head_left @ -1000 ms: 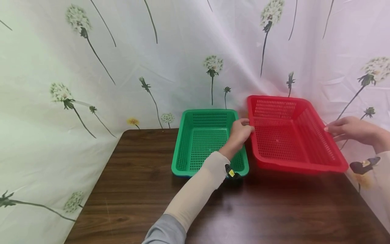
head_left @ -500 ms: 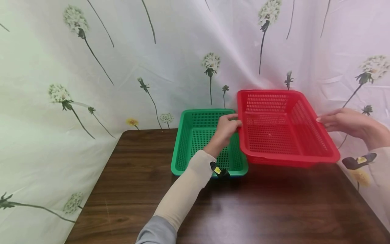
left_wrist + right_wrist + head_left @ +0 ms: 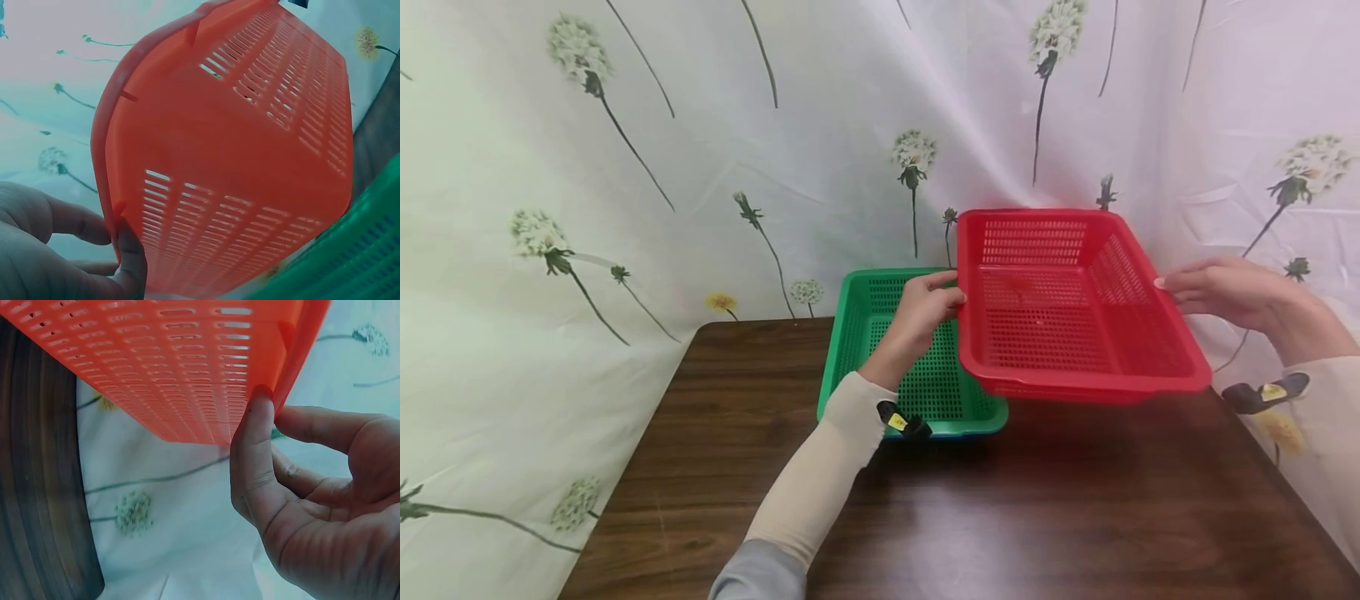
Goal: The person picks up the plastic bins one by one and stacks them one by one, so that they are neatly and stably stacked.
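Observation:
A red rectangular plastic basket (image 3: pixel 1045 325) with slotted walls is held up in the air, overlapping the right part of a green basket (image 3: pixel 936 387) in the head view. My left hand (image 3: pixel 917 312) pinches the red basket's left rim between thumb and fingers. At the opposite rim my right hand (image 3: pixel 1232 292) pinches it too. From the left wrist view, the red basket's outer wall (image 3: pixel 219 144) is tilted and the green one shows below. The right wrist view has fingers (image 3: pixel 253 450) against the wall just under the rim. Inside, the red basket holds nothing visible.
The green basket rests on the dark wooden table (image 3: pixel 700 467), near its back edge; a blue edge (image 3: pixel 981 434) peeks out under its rim. A white cloth (image 3: pixel 835 100) printed with dandelions hangs behind and at the sides of the table.
Both hands have carried the red basket leftward and slightly up, so that it now covers more of the green basket's right side. The green basket has stayed in place.

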The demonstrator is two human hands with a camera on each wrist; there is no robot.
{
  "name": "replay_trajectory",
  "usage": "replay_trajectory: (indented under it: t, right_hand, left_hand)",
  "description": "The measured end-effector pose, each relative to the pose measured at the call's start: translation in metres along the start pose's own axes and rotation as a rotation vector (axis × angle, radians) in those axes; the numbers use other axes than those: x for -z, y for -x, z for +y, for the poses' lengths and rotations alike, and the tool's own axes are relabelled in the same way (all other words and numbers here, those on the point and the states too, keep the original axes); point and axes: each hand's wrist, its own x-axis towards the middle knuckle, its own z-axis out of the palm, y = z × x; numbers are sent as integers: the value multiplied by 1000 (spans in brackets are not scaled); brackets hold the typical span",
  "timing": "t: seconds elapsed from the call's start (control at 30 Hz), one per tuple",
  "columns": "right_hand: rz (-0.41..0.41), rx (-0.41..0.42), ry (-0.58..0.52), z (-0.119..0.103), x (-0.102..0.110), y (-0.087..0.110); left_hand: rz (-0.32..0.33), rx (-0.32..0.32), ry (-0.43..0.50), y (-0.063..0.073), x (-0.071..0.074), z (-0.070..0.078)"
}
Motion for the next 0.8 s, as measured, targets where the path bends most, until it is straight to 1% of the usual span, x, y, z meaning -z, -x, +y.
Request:
replay_trajectory:
  t: [0.23,0.4,0.5,0.6,0.8]
  right_hand:
    - [11,-6,-81,-17,-20,-6]
    - [-18,0,-153,-27,-34,-14]
    - [-27,12,-164,-34,-43,-18]
    - [-16,11,-187,-42,-53,-22]
    - [10,11,-222,-56,-77,-28]
  left_hand:
    - [-7,-12,-3,9,27,5]
    - [6,-24,4,16,47,9]
    - [16,-26,12,19,58,12]
    - [18,-19,19,22,69,15]
    - [26,17,36,28,94,17]
